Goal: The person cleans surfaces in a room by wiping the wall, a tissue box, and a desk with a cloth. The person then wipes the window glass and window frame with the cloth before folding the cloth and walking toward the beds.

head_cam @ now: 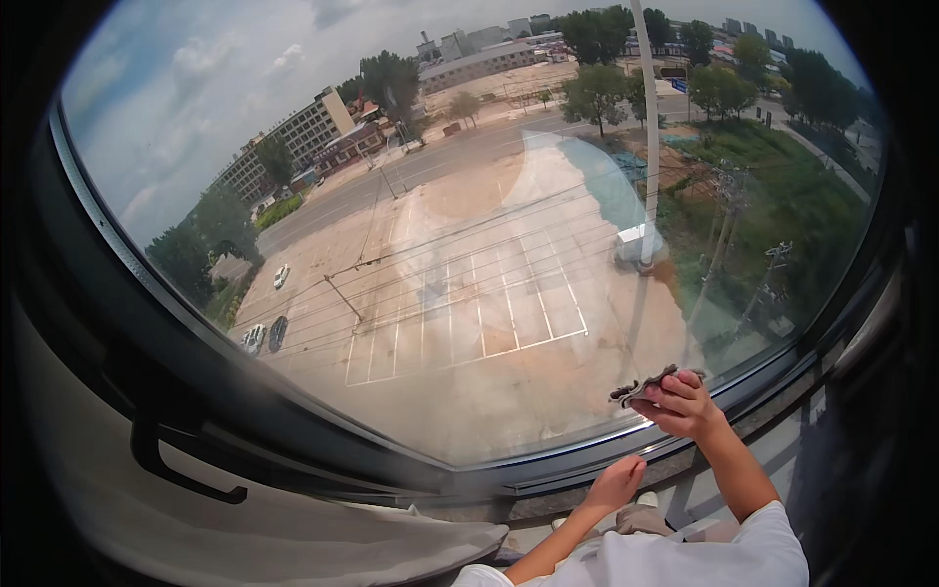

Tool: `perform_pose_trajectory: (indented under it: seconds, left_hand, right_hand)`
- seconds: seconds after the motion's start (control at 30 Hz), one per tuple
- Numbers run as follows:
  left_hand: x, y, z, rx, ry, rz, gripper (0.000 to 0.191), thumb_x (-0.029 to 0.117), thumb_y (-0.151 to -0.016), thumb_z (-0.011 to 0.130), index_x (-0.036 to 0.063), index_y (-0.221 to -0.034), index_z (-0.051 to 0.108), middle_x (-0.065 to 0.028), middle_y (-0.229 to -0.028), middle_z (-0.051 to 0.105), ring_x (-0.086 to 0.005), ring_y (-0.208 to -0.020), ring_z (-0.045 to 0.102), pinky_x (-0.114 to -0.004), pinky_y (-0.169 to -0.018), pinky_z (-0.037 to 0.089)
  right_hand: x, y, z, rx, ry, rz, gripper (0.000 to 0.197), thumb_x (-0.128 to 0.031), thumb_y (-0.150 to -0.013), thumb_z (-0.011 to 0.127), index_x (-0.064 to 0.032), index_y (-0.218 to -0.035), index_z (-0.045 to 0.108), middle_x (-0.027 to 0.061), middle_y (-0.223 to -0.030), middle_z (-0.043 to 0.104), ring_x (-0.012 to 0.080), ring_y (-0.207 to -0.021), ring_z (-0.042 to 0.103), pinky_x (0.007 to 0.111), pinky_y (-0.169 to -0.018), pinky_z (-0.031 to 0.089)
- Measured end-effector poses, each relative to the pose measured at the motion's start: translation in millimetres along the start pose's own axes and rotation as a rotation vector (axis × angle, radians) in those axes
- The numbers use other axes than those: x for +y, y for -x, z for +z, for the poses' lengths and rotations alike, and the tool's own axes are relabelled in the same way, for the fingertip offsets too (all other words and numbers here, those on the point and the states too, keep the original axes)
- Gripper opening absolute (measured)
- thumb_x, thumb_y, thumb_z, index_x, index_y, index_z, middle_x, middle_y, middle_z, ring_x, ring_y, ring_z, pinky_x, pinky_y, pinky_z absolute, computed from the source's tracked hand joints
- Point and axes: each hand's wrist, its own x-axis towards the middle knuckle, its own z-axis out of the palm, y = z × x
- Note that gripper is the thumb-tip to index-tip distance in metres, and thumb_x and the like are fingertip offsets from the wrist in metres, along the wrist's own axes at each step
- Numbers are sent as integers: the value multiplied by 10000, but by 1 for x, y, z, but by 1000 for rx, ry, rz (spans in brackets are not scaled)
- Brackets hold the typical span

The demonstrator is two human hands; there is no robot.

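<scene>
My right hand [676, 405] grips a folded grey-brown cloth [642, 387] by its right part. The cloth's dark, crumpled edge faces left, and it is held at the lower right of a large window pane [469, 293]. Whether it presses on the glass is hard to tell. Lower and to the left, my left hand [618, 484] is curled into a loose fist in front of the window's bottom frame [587, 464], with nothing visible in it. The pane carries hazy reflections.
A black window handle [183, 469] juts out at the lower left, above a pale curtain [293, 536] gathered along that side. A stone sill [543, 505] runs under the frame. Through the glass, far below, lies a parking lot [469, 323] with marked bays.
</scene>
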Motion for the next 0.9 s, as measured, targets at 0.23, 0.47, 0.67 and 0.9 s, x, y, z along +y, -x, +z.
perform_pose_trajectory:
  seconds: [0.23, 0.47, 0.67, 0.9]
  left_hand:
    - [-5, -17, 12, -80, -154, 146, 386, 181, -1041, 618, 56, -1407, 614, -144, -1497, 567, -378, -1331, 564, -477, -1094, 474]
    - [10, -41, 56, 99, -332, 106, 302, 148, -976, 658, 42, -1257, 685, -152, -1295, 691, -345, -1271, 610, -472, -1108, 456]
    - [-12, -62, 112, 28, -272, -130, 218, 200, -977, 667, 48, -1118, 737, -221, -1202, 715, -393, -1181, 656, -486, -1006, 535]
    - [31, -101, 145, 95, -373, 170, 176, 161, -983, 671, 7, -973, 755, -163, -1404, 694, -324, -1357, 614, -469, -1150, 476]
  right_hand:
    - [111, -68, -76, 750, 155, 1104, 442, -17, -1125, 424, 56, -1555, 497, 231, -1626, 494, 362, -1446, 542, 411, -1215, 390]
    - [-20, 54, -4, 25, -162, 245, 314, 18, -974, 605, -73, -1197, 807, 119, -1563, 599, 343, -1520, 488, 495, -1316, 256]
    - [-6, 138, -12, -679, -712, -21, 338, -206, -923, 676, -154, -1241, 776, -51, -1478, 677, 106, -1446, 556, 319, -1246, 368]
    - [144, 76, -116, -128, -160, -22, 130, -148, -915, 790, -215, -1005, 855, -20, -1403, 722, 196, -1448, 567, 405, -1274, 359]
